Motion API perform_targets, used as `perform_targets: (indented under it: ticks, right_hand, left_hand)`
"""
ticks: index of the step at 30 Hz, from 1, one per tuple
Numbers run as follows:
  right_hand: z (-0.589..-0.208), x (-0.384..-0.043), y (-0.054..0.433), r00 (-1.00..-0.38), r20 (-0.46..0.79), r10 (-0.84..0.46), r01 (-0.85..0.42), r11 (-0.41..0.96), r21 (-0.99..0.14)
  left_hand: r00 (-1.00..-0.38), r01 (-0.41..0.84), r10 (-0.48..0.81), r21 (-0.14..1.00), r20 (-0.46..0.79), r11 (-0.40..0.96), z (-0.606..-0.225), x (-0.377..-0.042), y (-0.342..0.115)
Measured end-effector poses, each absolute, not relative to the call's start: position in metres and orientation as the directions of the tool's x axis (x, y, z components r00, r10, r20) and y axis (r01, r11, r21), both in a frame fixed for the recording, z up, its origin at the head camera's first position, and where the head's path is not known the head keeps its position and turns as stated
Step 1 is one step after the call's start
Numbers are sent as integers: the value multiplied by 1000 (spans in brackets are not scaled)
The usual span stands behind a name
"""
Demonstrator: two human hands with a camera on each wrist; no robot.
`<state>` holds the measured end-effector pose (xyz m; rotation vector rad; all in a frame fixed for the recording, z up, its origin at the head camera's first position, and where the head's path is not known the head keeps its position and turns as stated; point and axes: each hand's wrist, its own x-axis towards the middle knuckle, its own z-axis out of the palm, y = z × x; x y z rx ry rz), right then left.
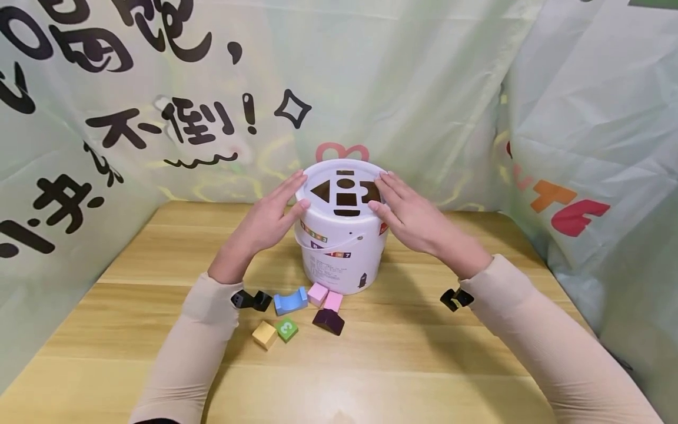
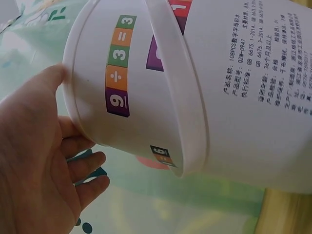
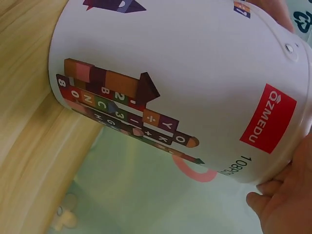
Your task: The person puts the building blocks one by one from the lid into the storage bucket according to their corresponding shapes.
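Beige sleeves (image 1: pixel 182 347) flank the white bucket (image 1: pixel 339 274), upright toward the tabletop's (image 1: pixel 90 347) far edge; left hand (image 1: pixel 267 215) and right hand (image 1: pixel 415 221), fingers straight, touch its lid (image 1: pixel 323 209) without gripping. Uneven pressure could tip it onto loose blocks (image 1: pixel 291 303).

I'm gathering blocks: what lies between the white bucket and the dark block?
A pink block, with another pink block beside it, as the head view shows.

The bucket (image 1: pixel 341 232) and lid (image 1: pixel 332 188) appear to be smooth plastic with a soft sheen. The counter (image 1: pixel 392 365) shows a lightly glossy wood-grain surface. The backdrop (image 1: pixel 402 100) is creased cloth; the sleeves (image 1: pixel 190 341), matt cloth.
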<state>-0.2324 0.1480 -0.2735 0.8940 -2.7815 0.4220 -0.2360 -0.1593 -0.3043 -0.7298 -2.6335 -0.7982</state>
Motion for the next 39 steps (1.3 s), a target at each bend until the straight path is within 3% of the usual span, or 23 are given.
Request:
perform_targets:
  ticks: [12,20,32,39]
  right_hand:
    - [-272,-231,147,-782,273,-560,-613,768,-183]
    - [-270,-228,145,-811,229,-539,-581,786,-211]
    - [-264,-224,146,-843,191,-503,-537,812,-231]
    - [-261,-219,152,-855,167,-491,-518,822,-237]
  left_hand:
    - [-850,521,404,433,337,736,-304,-217,-179]
    - [-877,478,444,427,184,767,-325,-192,-202]
    - [-848,506,523,424,87,751,-371,-159,-218]
    - [-820,522,572,439,22,731,-390,-158,-216]
